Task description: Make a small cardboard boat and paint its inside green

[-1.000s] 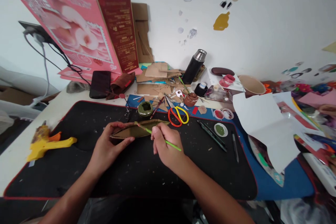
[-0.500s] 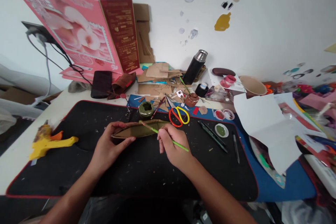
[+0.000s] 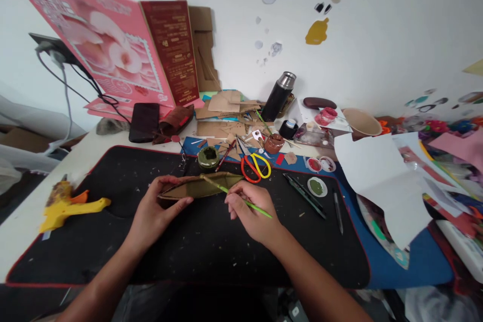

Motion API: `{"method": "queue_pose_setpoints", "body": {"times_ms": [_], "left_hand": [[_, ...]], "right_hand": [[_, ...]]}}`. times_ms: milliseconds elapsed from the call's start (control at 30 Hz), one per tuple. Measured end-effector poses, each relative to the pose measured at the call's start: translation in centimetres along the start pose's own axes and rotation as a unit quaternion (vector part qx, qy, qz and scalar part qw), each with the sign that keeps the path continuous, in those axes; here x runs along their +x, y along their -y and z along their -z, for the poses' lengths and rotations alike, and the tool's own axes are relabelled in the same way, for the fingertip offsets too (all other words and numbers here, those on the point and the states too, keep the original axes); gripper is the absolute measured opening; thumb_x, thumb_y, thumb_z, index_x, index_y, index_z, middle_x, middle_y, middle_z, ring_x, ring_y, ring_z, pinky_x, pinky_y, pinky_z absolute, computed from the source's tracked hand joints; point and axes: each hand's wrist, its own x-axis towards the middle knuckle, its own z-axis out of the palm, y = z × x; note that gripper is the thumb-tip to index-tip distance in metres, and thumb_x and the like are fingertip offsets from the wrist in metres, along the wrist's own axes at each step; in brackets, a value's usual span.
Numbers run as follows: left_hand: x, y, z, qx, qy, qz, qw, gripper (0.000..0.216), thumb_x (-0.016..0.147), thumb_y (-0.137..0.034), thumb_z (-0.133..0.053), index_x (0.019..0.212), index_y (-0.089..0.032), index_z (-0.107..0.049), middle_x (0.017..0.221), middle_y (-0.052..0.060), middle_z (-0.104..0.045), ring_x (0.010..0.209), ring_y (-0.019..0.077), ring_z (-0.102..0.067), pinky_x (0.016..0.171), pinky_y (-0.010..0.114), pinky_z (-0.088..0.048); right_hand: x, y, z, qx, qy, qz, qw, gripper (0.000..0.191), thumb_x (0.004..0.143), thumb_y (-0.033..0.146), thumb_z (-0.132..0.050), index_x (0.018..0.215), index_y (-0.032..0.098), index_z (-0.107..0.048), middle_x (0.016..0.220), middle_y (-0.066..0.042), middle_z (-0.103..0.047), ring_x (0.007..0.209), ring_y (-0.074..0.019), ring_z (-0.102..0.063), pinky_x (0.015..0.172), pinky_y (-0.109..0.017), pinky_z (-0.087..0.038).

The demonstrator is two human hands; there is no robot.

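Note:
My left hand (image 3: 153,211) grips the left end of a long, pointed cardboard boat shape (image 3: 196,187), painted olive green, lying on a black mat (image 3: 113,241). In my right hand (image 3: 251,211) is a thin green paintbrush (image 3: 241,200), pinched between the fingers. Its tip rests on the boat shape's upper edge near the middle. A small pot of olive green paint (image 3: 208,157) stands just behind the boat shape.
Orange and yellow scissors (image 3: 256,167), paint lids (image 3: 317,186) and dark pens (image 3: 305,195) lie right of my hands. A yellow glue gun (image 3: 68,205) sits at the left. Cardboard scraps (image 3: 226,110), a black flask (image 3: 278,95), a pink box (image 3: 109,45) and papers (image 3: 377,181) crowd the back and right.
The brush tip has slid a little to the right along the boat shape, and my right hand has shifted right with it. My left hand has stayed put.

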Motion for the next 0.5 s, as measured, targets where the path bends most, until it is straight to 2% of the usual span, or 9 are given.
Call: {"method": "queue_pose_setpoints", "body": {"times_ms": [167,267,367,500], "left_hand": [[-0.01,-0.03,0.03,0.001,0.000,0.006,1.000,0.050,0.079,-0.060,-0.084,0.110,-0.027,-0.064,0.111,0.005,-0.075,0.104,0.0311,-0.075,0.096,0.047,-0.061],[0.00,-0.12,0.05,-0.003,0.002,0.007,1.000,0.049,0.078,-0.059,-0.084,0.109,-0.026,-0.064,0.110,0.005,-0.075,0.103,0.0308,-0.075,0.095,0.046,-0.061],[0.03,-0.17,0.04,-0.002,-0.001,0.001,1.000,0.049,0.079,-0.059,-0.084,0.109,-0.027,-0.064,0.111,0.004,-0.076,0.103,0.0307,-0.074,0.095,0.046,-0.061],[0.04,-0.14,0.02,-0.001,0.001,0.002,1.000,0.050,0.078,-0.061,-0.084,0.109,-0.027,-0.064,0.110,0.005,-0.077,0.103,0.0306,-0.074,0.095,0.046,-0.061]], "right_hand": [[0.41,-0.39,-0.79,-0.040,0.007,-0.009,0.999,0.040,0.113,0.045,-0.057,0.083,0.022,-0.070,0.069,0.001,-0.068,0.057,-0.0121,-0.066,0.059,-0.023,-0.050],[0.31,-0.66,-0.53,-0.035,-0.020,-0.024,0.999,0.041,0.112,0.045,-0.057,0.080,0.022,-0.067,0.063,0.003,-0.065,0.053,-0.0116,-0.063,0.058,-0.023,-0.050],[0.26,-0.45,-0.21,-0.008,-0.043,-0.032,0.999,0.044,0.111,0.052,-0.057,0.080,0.022,-0.067,0.059,0.004,-0.062,0.048,-0.0116,-0.061,0.054,-0.023,-0.050],[0.53,-0.26,-0.63,-0.016,-0.024,-0.021,0.999,0.046,0.112,0.053,-0.055,0.082,0.022,-0.068,0.063,0.002,-0.065,0.052,-0.0119,-0.064,0.056,-0.023,-0.052]]}}
